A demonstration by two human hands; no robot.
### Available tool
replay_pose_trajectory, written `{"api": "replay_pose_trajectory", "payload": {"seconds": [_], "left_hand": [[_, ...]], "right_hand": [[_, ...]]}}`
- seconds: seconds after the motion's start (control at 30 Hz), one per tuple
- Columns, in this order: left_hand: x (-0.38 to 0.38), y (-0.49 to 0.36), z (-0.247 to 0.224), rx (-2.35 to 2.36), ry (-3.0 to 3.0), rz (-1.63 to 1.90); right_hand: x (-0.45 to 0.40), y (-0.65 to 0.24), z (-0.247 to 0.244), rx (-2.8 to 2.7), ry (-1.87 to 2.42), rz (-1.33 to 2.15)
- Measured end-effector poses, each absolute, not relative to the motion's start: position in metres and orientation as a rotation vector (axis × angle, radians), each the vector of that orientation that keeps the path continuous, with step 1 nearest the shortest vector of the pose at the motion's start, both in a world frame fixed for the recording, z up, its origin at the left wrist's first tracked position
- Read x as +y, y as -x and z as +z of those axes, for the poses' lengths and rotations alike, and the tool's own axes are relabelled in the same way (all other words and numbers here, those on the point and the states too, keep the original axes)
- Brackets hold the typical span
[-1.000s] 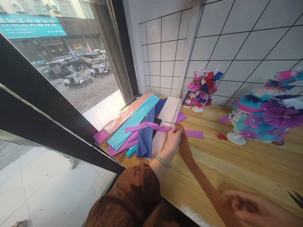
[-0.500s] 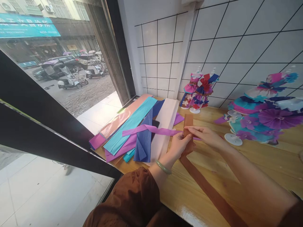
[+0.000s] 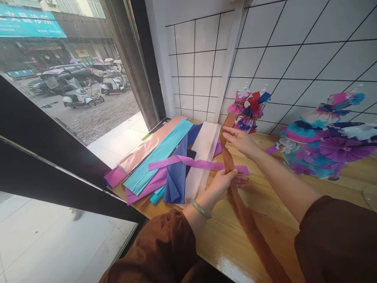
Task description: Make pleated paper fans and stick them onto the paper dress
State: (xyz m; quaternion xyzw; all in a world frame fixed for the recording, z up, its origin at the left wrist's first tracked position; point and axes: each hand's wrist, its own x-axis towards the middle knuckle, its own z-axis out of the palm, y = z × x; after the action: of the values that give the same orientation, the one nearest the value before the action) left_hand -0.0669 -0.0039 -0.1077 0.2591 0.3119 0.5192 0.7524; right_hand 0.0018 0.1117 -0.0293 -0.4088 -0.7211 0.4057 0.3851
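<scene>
A long brown strip of crepe paper (image 3: 250, 228) runs from the table's near edge up through both my hands. My left hand (image 3: 225, 181), with a green bangle (image 3: 201, 209) on its wrist, is closed round the strip near its middle. Farther up, my right hand (image 3: 239, 139) pinches the strip between thumb and fingers, and the strip's end rises past the fingertips. Between the hands the paper is twisted and creased. Under the left hand lies a narrow purple strip (image 3: 200, 163), its right end showing beyond the brown paper.
Left of my hands lie folded crepe sheets: blue (image 3: 176, 177), turquoise (image 3: 159, 157), pale pink (image 3: 203, 145). A dark phone (image 3: 192, 154) is partly covered by them. Small paper dress figures (image 3: 250, 110) and a larger paper-flower piece (image 3: 326, 137) stand by the tiled wall. A window is at left.
My right hand has moved up and away from the left, drawing the strip's end upward. The left hand has shifted slightly down on the strip.
</scene>
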Motion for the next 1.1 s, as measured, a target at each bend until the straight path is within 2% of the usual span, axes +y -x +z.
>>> {"api": "replay_pose_trajectory", "payload": {"seconds": [0.2, 0.47, 0.73, 0.9, 1.1], "left_hand": [[0.005, 0.078, -0.112, 0.525, -0.391, 1.147], [0.012, 0.088, -0.111, 0.483, -0.193, 1.182], [0.013, 0.090, -0.114, 0.432, -0.230, 1.232], [0.012, 0.089, -0.116, 0.401, -0.306, 1.181], [0.005, 0.086, -0.112, 0.378, -0.354, 1.064]], "right_hand": [[0.089, -0.012, -0.045, -1.943, 1.165, 1.182], [0.017, -0.066, -0.074, -1.551, 1.352, 1.701], [-0.059, -0.100, -0.098, -1.563, 1.321, 1.854], [-0.079, -0.109, -0.097, -1.566, 1.324, 1.759], [-0.060, -0.102, -0.084, -1.674, 1.419, 1.178]]}}
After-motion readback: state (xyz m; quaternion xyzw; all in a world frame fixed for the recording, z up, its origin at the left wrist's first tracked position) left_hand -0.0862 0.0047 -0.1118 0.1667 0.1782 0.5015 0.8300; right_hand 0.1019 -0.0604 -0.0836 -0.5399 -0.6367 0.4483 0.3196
